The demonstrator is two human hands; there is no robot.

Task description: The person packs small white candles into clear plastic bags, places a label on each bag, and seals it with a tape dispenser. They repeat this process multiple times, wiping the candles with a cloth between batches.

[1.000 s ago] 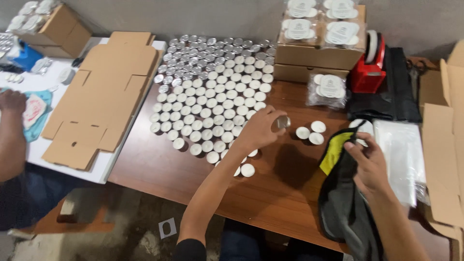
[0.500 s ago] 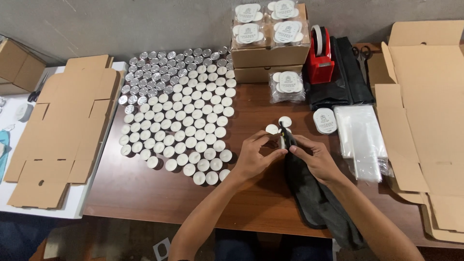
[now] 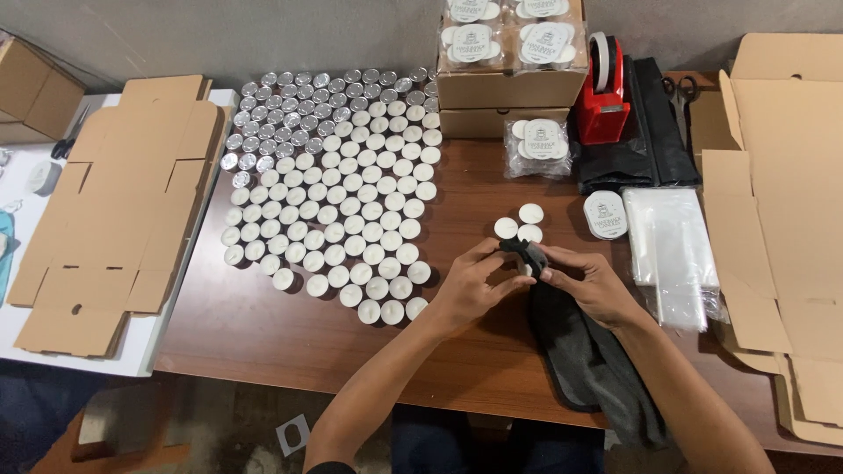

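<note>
Head view: a dark cloth pouch (image 3: pixel 571 351) is seen held at its mouth by both hands above a brown wooden worktop (image 3: pixel 263 325). The left hand (image 3: pixel 474 285) is closed with thumb and fingers pinching the pouch's top edge, and the right hand (image 3: pixel 593 283) is likewise closed, pinching the same edge from the other side; whether a candle is gripped inside the fold cannot be told. Three loose white tealights (image 3: pixel 520 226) are seen just beyond the fingertips, and a large block of tealights (image 3: pixel 334 202) is laid out in rows to the left. The pouch trails toward the worktop's near edge, so it may be judged that a slack grip could let it slide off, or that a sweeping wrist could scatter the nearest candles. Both forearms are extended forward from below, wrists bent inward so the hands meet. A red tape dispenser (image 3: pixel 604 88), clear bags (image 3: pixel 676 254) and flat cardboard boxes (image 3: pixel 114 202) are seen around.
</note>
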